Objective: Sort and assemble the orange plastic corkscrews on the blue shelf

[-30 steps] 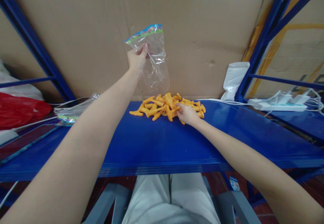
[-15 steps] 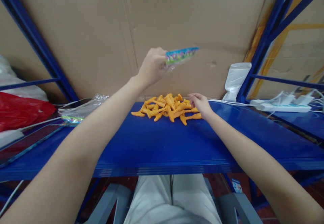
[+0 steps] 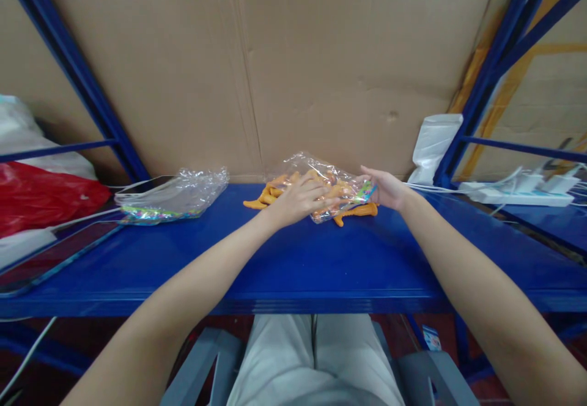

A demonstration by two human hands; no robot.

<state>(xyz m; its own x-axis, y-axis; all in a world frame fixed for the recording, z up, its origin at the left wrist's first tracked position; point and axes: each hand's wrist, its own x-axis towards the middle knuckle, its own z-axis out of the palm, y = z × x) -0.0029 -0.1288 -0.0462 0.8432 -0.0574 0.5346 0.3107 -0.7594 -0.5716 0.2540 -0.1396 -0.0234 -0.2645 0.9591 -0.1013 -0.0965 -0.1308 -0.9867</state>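
A clear plastic bag (image 3: 337,177) with a colourful printed strip lies over a heap of orange plastic pieces (image 3: 360,210) on the blue shelf. My right hand (image 3: 387,189) grips the bag at its printed end, fingers closed on the edge. Flat on the bag's left side rests my left hand (image 3: 300,200), its fingers stretched out and touching the film. Parts of the heap show through the plastic, while some pieces poke out at the left and front. What kind of thing the orange pieces are is unclear.
More clear bags (image 3: 183,195) lie at the left, beside a dark flat device (image 3: 55,253) and a red bag (image 3: 46,195). A white pouch (image 3: 433,146) leans near the right post. A power strip (image 3: 518,195) with cables sits farther right. Cardboard (image 3: 321,57) stands behind.
My left hand has come down from in front of the cardboard, bringing the bag onto the orange heap. My right hand has shifted slightly right and taken hold of the bag's printed end.
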